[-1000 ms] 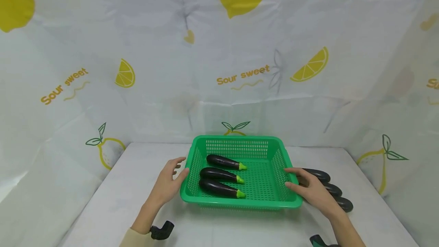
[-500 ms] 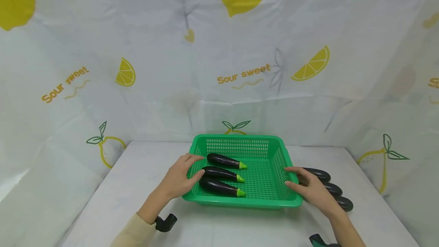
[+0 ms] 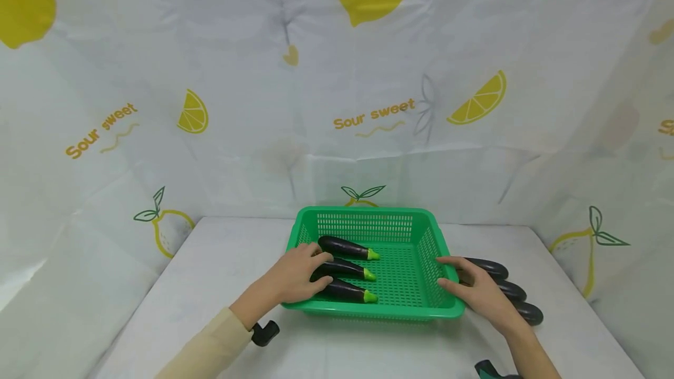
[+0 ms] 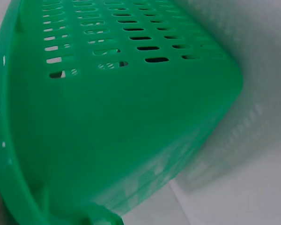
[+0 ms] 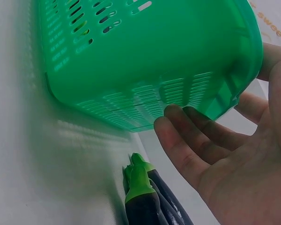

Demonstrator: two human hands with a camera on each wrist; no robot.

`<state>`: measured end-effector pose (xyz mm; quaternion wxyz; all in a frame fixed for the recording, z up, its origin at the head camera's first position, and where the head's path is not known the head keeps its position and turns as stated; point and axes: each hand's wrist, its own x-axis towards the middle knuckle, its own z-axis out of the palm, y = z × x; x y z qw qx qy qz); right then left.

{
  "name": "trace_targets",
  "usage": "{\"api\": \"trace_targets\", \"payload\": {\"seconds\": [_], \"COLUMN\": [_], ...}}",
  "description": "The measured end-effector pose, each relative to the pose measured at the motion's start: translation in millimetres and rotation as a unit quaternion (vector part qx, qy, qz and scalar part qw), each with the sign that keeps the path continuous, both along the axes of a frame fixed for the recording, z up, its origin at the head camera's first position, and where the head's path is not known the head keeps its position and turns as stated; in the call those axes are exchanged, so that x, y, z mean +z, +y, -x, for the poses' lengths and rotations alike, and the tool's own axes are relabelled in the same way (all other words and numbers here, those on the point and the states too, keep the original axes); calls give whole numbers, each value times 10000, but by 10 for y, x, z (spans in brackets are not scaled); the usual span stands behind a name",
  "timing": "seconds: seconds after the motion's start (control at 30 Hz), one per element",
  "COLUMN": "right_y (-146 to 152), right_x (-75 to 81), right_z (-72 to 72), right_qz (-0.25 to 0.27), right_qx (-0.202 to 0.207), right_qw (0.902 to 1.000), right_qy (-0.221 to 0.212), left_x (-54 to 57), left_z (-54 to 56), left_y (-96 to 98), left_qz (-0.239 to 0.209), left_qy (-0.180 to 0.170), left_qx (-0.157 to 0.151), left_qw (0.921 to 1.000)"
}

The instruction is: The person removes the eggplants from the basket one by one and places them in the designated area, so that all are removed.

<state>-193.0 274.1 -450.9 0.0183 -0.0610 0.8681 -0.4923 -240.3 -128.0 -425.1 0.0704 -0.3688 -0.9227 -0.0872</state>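
In the head view, your left hand (image 3: 301, 274) reaches over the left rim of the green basket (image 3: 384, 310), fingers part-bent about the middle eggplant (image 3: 344, 269); you can't tell whether it has hold of it. The front eggplant (image 3: 344, 290) and back eggplant (image 3: 341, 247) lie just beside it, so closing carelessly could catch or roll a neighbour. Smooth skin could also slip from a light pinch, and a low forearm could catch the rim and tip the basket.

In the left wrist view, you see only the basket's wall; your fingers' grip is hidden, so a poor hold could go unnoticed.

In the right wrist view, your right hand (image 5: 239, 136) loosely holds the right rim, digits on both sides. If that hold slackens, the basket may skid. The outer eggplants (image 5: 143, 201) lie close below your fingers, where a downward brush could roll them.
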Motion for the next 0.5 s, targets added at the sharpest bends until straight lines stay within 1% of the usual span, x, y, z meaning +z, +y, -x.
{"api": "trace_targets", "payload": {"seconds": [0.13, 0.3, 0.5], "right_y": [7, 10, -6], "right_x": [-10, -14, -9], "right_z": [6, 10, 8], "right_qz": [30, 72, 60], "right_qx": [1, 2, -33], "right_qw": [10000, 10000, 9999], "right_qy": [-29, -42, -100], "left_x": [4, -51, -122], "left_z": [45, 129, 185], "left_y": [108, 236, 339], "left_qz": [559, 1160, 1589], "left_qy": [-55, -132, -194], "left_qx": [-9, 3, -27], "left_qw": [9984, 9932, 9871]}}
